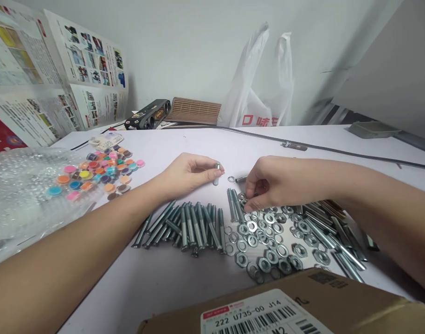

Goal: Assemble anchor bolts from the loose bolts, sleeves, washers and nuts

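Note:
My left hand (188, 175) pinches a short steel bolt (216, 172) upright between thumb and fingers, its tip near the white table (184, 144). My right hand (268, 188) is curled over the far edge of a pile of nuts and washers (268, 241), fingertips pinched together on a small piece I cannot make out. A row of long bolts (184, 227) lies below the left hand. A single washer (231, 179) and a small bolt (240, 179) lie between the two hands. More long bolts (334, 236) lie under my right forearm.
Colourful round caps (97, 174) lie at left beside bubble wrap (21, 195). A cardboard box with a barcode label (268, 315) sits at the near edge. A cable (338, 149) crosses the back; a white plastic bag (261, 93), brochures (59, 83) and a black device (148, 113) line the wall.

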Motion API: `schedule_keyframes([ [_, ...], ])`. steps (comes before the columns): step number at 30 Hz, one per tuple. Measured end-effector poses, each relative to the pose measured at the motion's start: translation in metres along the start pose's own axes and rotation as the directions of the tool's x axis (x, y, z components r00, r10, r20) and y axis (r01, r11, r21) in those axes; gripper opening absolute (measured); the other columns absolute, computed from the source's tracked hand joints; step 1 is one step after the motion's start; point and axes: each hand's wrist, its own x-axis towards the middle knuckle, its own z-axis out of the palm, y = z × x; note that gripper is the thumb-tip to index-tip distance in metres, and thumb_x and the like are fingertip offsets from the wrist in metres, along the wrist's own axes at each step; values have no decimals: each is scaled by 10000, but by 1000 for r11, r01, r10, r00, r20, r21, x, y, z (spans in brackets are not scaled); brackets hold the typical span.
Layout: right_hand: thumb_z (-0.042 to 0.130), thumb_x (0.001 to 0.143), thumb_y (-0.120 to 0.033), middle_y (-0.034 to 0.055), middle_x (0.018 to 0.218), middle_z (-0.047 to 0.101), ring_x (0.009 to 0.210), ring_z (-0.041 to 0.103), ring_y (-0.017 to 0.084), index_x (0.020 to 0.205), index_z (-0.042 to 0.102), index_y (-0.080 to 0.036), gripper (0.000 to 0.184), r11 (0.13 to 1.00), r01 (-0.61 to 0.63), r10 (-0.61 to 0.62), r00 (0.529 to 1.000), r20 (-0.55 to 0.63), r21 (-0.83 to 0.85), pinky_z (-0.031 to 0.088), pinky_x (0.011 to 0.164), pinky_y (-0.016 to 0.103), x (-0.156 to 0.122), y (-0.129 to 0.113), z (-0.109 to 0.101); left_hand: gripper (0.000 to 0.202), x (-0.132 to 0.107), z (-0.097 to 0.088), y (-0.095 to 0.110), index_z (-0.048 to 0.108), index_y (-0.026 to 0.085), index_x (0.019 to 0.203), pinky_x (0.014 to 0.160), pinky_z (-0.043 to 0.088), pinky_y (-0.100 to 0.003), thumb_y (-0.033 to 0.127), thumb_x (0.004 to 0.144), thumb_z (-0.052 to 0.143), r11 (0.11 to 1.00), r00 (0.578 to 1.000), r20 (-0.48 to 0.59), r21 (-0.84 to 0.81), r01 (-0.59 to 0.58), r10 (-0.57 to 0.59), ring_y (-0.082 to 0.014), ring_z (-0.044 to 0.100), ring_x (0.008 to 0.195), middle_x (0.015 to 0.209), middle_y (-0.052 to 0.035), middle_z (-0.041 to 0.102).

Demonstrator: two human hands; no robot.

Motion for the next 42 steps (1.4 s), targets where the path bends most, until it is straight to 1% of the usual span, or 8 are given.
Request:
schedule_keyframes([
  [11, 622, 862, -271, -14, 653, 546, 558, 432, 90, 791, 695, -186, 132, 961, 106, -120, 992, 43, 254, 370, 534, 247, -1, 7, -3, 366, 0, -1, -2, 733, 147, 935, 860, 477, -208, 482, 791, 703, 1000, 999, 39, 8, -1, 0, -83, 620, 873, 922, -42, 717],
  [15, 625, 882, -234, -13, 692, 554, 587, 410, 68, 890, 704, -156, 111, 851, 136, -223, 968, 115, 508, 343, 552, 217, -1, 15, -11, 368, 0, -1, -2, 724, 144, 933, 868, 471, -207, 479, 781, 713, 1000, 999, 50, 1, 14, -14, -78, 613, 879, 928, -38, 711],
  [20, 667, 861, -221, 45, 784, 692, 712, 610, 92, 896, 735, -116, 130, 698, 115, -235, 969, 75, 707, 473, 657, 196, -1, 20, -12, 383, 2, -1, -2, 722, 146, 932, 895, 466, -208, 498, 781, 707, 1000, 998, 56, -23, 15, -14, -73, 607, 891, 929, -35, 707],
  [27, 709, 826, -251, 66, 691, 668, 484, 499, 43, 786, 718, -71, 185, 474, 0, -158, 984, 85, 881, 392, 469, 151, 2, 22, -11, 387, 1, -2, -3, 717, 146, 921, 868, 452, -199, 509, 788, 695, 1000, 998, 68, -13, 6, -5, -61, 592, 868, 905, -25, 695],
  [29, 665, 840, -246, 69, 672, 648, 469, 483, 47, 708, 695, -70, 222, 498, -39, -89, 991, 96, 866, 363, 451, 162, 4, 19, -11, 385, 2, -2, -3, 717, 149, 921, 858, 449, -196, 509, 785, 700, 1000, 998, 67, -6, 6, -5, -59, 590, 862, 897, -21, 692],
  [32, 596, 890, -301, 72, 676, 638, 455, 437, 50, 691, 689, -83, 310, 654, -97, 4, 992, 125, 750, 317, 438, 193, 4, 15, -9, 386, 2, -1, -4, 718, 156, 921, 851, 449, -198, 519, 791, 690, 1000, 998, 68, 13, -5, 4, -62, 595, 863, 894, -18, 694],
  [37, 543, 917, -335, 3, 615, 529, 495, 373, 79, 712, 641, -145, 296, 947, -108, 60, 985, 163, 302, 317, 484, 244, 2, 6, -4, 386, 2, -2, -5, 732, 179, 930, 890, 468, -211, 535, 788, 687, 999, 999, 49, 37, -10, 8, -76, 614, 903, 928, -17, 710],
  [42, 577, 881, -445, -21, 560, 449, 494, 344, 89, 660, 608, -172, 352, 979, -173, 158, 979, 132, 112, 328, 486, 256, 1, -1, -3, 380, 2, -2, -5, 732, 181, 921, 871, 471, -194, 535, 795, 678, 999, 999, 48, 40, -17, 15, -69, 612, 891, 918, -14, 708],
])
